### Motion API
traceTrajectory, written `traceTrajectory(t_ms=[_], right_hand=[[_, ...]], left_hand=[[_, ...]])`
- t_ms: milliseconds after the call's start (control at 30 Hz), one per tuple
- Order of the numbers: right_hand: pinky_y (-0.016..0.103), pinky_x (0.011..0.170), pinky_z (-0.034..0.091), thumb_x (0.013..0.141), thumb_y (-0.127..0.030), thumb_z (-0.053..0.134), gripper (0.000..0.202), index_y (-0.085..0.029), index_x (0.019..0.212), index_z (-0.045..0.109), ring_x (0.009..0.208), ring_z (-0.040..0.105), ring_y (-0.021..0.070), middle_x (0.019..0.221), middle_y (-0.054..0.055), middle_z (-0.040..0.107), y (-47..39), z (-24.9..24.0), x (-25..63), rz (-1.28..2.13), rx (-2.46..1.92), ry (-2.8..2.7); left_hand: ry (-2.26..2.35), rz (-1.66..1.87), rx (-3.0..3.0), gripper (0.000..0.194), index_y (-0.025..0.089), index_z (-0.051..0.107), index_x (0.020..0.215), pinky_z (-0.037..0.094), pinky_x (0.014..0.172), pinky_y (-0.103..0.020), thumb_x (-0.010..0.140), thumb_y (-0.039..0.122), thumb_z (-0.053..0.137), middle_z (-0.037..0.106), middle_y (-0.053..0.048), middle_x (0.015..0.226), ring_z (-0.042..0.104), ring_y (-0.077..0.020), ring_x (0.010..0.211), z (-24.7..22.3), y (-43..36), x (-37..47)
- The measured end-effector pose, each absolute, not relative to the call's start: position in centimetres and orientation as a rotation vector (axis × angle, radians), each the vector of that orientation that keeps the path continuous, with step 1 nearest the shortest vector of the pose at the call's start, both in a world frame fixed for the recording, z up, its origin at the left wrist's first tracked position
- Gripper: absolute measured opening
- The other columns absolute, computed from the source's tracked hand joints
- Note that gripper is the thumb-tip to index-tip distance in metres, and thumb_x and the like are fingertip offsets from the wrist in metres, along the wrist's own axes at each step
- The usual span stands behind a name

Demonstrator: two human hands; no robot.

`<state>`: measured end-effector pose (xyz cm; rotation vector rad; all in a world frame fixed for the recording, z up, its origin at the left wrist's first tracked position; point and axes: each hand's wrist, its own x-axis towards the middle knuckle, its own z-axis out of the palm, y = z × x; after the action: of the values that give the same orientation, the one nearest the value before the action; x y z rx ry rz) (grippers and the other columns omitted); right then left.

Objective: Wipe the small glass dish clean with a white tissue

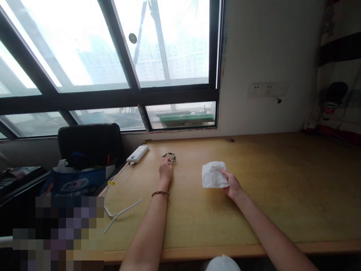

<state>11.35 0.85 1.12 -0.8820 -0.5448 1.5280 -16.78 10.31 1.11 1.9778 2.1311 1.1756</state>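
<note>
**Two hands on the bench: eyeglasses and a crumpled tissue**

Head view. A wide yellow wooden bench (282, 195) runs below a dark-framed window (113, 94). The left hand (166, 169) is stretched out toward the far edge, its fingertips closed on a pair of eyeglasses (169, 156) that lies on the bench at the hand's 12 o'clock — the frame is small and partly covered by the fingers, so whether it is lifted or just touched cannot be told. A thin beaded bracelet (160, 194) circles the left wrist.

The right hand (232, 185) rests on the bench at 3 o'clock of the left, well apart from it. Its thumb and fingers pinch the right edge of a crumpled white tissue (214, 175), which lies flat on the wood at the hand's 9 o'clock, between the two hands.

At 10 o'clock of the glasses, near the bench's back-left corner, lies a white power bank (137, 154); a white cable (118, 210) leads from it down the left edge and loops back onto the wood. Off the bench at 9 o'clock stands a black chair (90, 141) with a blue bag (75, 182) in front of it. On the wall at 2 o'clock sits a row of white sockets (266, 90) — one with a dark plug at its lower right.
</note>
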Motion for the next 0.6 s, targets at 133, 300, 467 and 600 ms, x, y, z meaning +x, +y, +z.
traceTrajectory(t_ms=[133, 300, 467, 600], right_hand=[[0.027, 0.056, 0.049, 0.069, -0.029, 0.054, 0.022, -0.013, 0.083, 0.059, 0.069, 0.062, 0.0194, 0.075, 0.008, 0.067, 0.9, 1.3, 11.1, 1.525, -0.887, -0.521], [0.028, 0.061, 0.049, 0.074, -0.039, 0.047, 0.030, -0.016, 0.090, 0.057, 0.081, 0.061, 0.0201, 0.088, 0.007, 0.065, 1.1, 1.9, 11.2, 1.408, -0.840, -0.524], [0.032, 0.066, 0.049, 0.074, -0.052, 0.041, 0.041, -0.019, 0.091, 0.057, 0.081, 0.060, 0.0200, 0.090, 0.006, 0.064, 1.1, 1.9, 12.0, 1.413, -0.777, -0.553], [0.033, 0.061, 0.048, 0.065, -0.037, 0.057, 0.024, -0.016, 0.078, 0.060, 0.064, 0.060, 0.0188, 0.075, 0.007, 0.064, 0.8, 1.5, 12.3, 1.327, -0.871, -0.634]], left_hand=[[1.976, 1.291, 2.060, 0.012, 0.017, 0.051, 0.084, 0.042, 0.074, -0.028, 0.074, 0.016, 0.045, 0.052, -0.008, 0.093, 0.053, -0.0186, 0.085, 1.8, 9.2, -15.8], [1.656, 1.343, 2.304, 0.014, 0.019, 0.049, 0.089, 0.043, 0.070, -0.024, 0.078, 0.016, 0.042, 0.050, -0.005, 0.096, 0.054, -0.0137, 0.079, 2.6, 6.7, -10.6], [1.328, 1.106, 2.632, 0.013, 0.018, 0.051, 0.087, 0.042, 0.069, -0.022, 0.079, 0.015, 0.041, 0.051, -0.005, 0.094, 0.053, -0.0122, 0.078, 2.5, 3.9, -4.6], [1.284, 1.060, 2.681, 0.015, 0.018, 0.052, 0.087, 0.041, 0.069, -0.022, 0.082, 0.019, 0.038, 0.051, -0.005, 0.092, 0.052, -0.0125, 0.078, 2.4, 2.4, -2.8]])
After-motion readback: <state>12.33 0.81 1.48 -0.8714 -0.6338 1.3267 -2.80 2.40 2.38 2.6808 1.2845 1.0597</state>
